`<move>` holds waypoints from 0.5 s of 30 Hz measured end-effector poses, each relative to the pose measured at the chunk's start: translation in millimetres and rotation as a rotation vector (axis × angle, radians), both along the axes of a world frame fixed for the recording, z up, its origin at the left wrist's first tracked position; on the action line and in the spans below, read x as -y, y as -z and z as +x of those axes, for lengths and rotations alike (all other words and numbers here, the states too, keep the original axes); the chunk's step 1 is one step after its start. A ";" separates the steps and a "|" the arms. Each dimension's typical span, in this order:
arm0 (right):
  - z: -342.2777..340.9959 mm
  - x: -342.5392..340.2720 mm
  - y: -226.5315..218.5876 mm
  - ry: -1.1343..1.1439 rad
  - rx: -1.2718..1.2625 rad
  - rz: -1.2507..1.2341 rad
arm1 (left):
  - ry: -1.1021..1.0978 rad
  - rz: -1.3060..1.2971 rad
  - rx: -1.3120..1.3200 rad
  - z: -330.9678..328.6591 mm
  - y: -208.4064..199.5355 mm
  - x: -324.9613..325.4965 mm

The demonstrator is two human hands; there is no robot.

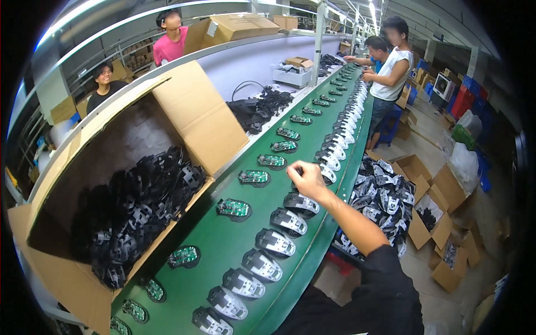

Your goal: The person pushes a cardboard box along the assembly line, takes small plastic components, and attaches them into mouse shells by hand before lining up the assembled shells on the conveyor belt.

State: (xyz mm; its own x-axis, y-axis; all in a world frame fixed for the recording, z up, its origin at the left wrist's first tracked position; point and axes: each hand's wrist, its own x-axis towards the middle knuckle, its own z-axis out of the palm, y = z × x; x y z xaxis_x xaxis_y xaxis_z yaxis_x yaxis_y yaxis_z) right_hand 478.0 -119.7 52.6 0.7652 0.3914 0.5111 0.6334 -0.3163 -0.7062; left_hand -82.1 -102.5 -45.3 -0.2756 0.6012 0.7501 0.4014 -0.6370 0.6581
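Mouse shells line the belt at right; nearby, the right hand curls narrow, whether holding anything unclear; far carton markings illegible.

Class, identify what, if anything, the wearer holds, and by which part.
Cannot be told: the right hand is curled above the long green conveyor belt, no object visible, grip partly hidden. The left hand is unseen.

A green belt stretches ahead. Circuit boards on black bases line its left, grey-and-black mouse shells its right
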 end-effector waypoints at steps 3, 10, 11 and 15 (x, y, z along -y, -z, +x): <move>-99.5 12.1 6.7 -0.241 -0.124 0.102 | -0.109 0.070 0.129 -15.1 -13.2 -6.3; -299.2 4.5 16.2 -0.929 -0.358 0.144 | -0.358 0.233 0.355 -27.1 -90.1 -1.0; -314.4 2.3 22.2 -1.008 -0.357 0.153 | -0.398 0.270 0.372 -30.8 -104.0 -2.1; -322.2 2.6 28.3 -1.015 -0.355 0.131 | -0.539 0.415 0.407 -21.5 -182.4 -6.7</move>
State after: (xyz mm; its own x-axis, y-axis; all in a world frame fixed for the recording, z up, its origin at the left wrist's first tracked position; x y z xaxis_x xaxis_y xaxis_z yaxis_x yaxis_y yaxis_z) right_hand 155.8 -122.3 24.4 0.2272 0.8842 0.4080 0.3097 0.3316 -0.8911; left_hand -103.6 -95.8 137.1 -0.7501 -0.0001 0.6613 0.5034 -0.6485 0.5710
